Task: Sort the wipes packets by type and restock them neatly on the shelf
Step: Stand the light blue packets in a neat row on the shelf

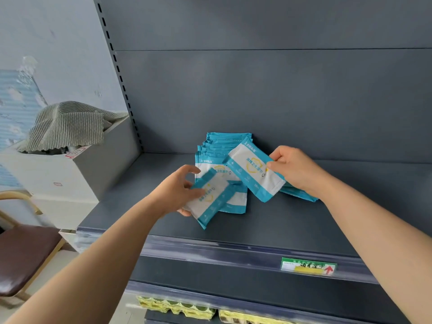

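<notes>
**Both hands hold wipes packets over the shelf**

At far left a striped cloth (pixel 67 125) drapes a white box (pixel 70 174). The left hand (pixel 174 190) pinches a tilted packet (pixel 210 199) above the shelf (pixel 280 220). Behind it a stack (pixel 222 148) lies overlapped toward the back panel. The right hand (pixel 297 169) grips a second packet (pixel 254 174) by its end, over loose packets (pixel 297 194). A green label (pixel 308 267) marks the shelf's front edge.

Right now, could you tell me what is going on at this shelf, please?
A person is restocking wipes packets on the grey shelf. The left grip holds one teal-and-white packet low at the front of the overlapping row of packets. The right grip pinches a second packet, raised and tilted above that row. A few more packets lie flat under the right wrist.
</notes>
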`<action>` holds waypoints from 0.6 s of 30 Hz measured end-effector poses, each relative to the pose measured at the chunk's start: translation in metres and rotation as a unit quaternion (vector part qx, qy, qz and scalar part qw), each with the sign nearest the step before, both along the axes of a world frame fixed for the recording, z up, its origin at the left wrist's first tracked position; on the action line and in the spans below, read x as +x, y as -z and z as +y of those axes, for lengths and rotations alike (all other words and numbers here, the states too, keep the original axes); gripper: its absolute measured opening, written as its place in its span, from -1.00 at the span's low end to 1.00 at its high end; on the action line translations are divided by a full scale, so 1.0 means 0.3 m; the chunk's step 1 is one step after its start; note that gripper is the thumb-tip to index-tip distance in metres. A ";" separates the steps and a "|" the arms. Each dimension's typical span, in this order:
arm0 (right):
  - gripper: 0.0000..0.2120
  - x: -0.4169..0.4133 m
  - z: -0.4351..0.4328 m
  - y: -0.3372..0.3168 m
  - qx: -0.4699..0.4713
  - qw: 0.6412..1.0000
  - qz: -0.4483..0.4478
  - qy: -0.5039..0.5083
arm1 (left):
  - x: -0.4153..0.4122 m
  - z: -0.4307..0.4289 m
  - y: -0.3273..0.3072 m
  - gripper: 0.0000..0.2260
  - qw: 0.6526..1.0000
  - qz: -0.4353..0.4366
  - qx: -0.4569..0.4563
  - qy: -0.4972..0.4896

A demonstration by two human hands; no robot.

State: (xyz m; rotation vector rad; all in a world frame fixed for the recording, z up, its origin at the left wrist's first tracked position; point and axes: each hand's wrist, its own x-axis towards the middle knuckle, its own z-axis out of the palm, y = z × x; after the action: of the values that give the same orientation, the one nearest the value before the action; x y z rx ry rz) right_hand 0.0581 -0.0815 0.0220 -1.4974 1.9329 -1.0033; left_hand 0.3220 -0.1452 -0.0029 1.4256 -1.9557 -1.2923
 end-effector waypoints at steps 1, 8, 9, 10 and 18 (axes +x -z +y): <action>-0.97 0.003 0.002 -0.002 0.004 1.000 0.000 -0.010 | -0.002 -0.008 -0.005 -0.55 0.999 -0.027 0.010 0.021; -0.81 0.043 -0.012 0.035 0.082 0.993 0.001 -0.087 | -0.027 -0.050 0.018 -0.48 0.998 -0.027 -0.007 -0.050; -0.79 0.049 -0.022 0.044 0.088 0.992 0.002 -0.089 | -0.029 -0.054 0.031 -0.48 0.997 -0.005 -0.009 -0.081; -0.79 0.055 -0.030 0.051 0.090 0.992 0.002 -0.089 | -0.031 -0.057 0.045 -0.48 0.993 0.016 -0.014 -0.114; -0.71 0.083 -0.066 0.082 0.136 0.984 0.017 -0.118 | -0.040 -0.056 0.075 -0.66 0.990 -0.043 0.012 -0.133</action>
State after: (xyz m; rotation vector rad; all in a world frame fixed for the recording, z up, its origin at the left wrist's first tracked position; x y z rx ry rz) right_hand 0.0831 -0.1013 -0.0025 -1.5441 1.7797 -0.5881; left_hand 0.3098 -0.1620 -0.0254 1.7121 -1.7326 -1.1539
